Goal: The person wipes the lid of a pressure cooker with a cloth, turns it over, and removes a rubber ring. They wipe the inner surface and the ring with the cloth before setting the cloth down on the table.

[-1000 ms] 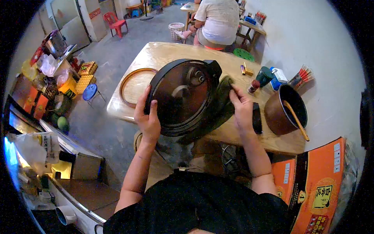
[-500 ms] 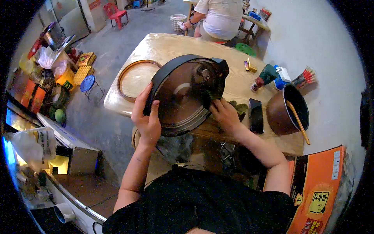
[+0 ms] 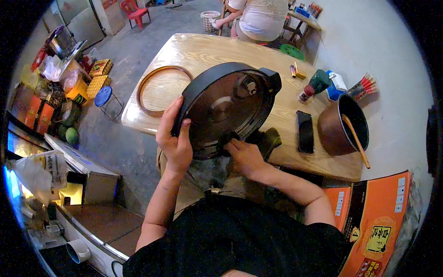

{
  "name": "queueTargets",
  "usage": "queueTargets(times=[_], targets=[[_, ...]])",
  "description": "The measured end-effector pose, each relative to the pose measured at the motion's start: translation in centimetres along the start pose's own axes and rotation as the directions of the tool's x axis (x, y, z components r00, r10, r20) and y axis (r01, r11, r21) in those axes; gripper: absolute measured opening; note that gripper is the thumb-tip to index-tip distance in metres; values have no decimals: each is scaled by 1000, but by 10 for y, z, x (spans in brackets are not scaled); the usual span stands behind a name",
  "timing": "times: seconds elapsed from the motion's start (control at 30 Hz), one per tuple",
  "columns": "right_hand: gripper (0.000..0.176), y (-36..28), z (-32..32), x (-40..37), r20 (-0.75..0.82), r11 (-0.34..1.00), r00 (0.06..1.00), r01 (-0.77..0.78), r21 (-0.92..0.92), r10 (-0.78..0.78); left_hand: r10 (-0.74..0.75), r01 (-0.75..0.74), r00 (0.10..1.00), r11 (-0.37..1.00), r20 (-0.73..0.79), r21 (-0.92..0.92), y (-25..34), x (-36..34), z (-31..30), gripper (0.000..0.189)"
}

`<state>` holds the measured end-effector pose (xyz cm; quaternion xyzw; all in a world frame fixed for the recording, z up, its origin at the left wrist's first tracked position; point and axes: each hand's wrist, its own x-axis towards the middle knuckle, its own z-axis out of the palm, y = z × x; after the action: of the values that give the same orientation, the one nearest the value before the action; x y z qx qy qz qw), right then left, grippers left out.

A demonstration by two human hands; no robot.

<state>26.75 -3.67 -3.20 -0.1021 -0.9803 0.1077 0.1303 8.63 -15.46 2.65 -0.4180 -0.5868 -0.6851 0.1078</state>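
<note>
My left hand (image 3: 174,138) grips a round black cooker lid (image 3: 221,108) by its left edge, thumb on the inner side. The lid is tilted up over the near edge of the table, its dark inner face with a small valve toward me. At the lid's lower rim, my right hand (image 3: 244,157) is closed, pressing a dark cloth (image 3: 227,137) against the inside edge. A crumpled olive-green cloth (image 3: 270,142) lies just past my right hand. Left of the lid, a brownish sealing ring (image 3: 142,92) rests flat on the wooden table (image 3: 184,44).
Right of the lid are a black phone (image 3: 305,132) and a brown pot (image 3: 330,129) with a wooden-handled utensil (image 3: 355,138). Behind them stand a red-capped jar (image 3: 305,93) and a blue-white box (image 3: 337,85). An orange carton (image 3: 383,217) is at lower right; a person (image 3: 263,21) sits beyond.
My right hand has moved down and left along the lid's rim with the dark cloth. The lid has turned slightly, showing more of its outer side wall; my left hand keeps its hold.
</note>
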Motion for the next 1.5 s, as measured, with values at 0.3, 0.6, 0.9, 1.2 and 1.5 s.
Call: queueTargets(times=[0.3,0.6,0.9,1.2,1.5], targets=[[37,21,-12,12,106,989,985,-132,-68,139,-4,5,1000,998,-15,65,0,2,-2,40],[25,-23,20,28,87,391,988,-130,911,126,132,-137,989,987,59,87,9,11,8,43],[36,77,-75,-23,-287,559,661,-243,793,693,350,-366,930,909,110,200,14,46,18,48],[56,131,9,42,-211,969,946,-239,65,248,486,-465,873,850,-32,247,14,79,25,42],[52,-8,74,76,-83,497,785,466,732,-614,451,-427,888,881,-87,206,26,112,37,38]])
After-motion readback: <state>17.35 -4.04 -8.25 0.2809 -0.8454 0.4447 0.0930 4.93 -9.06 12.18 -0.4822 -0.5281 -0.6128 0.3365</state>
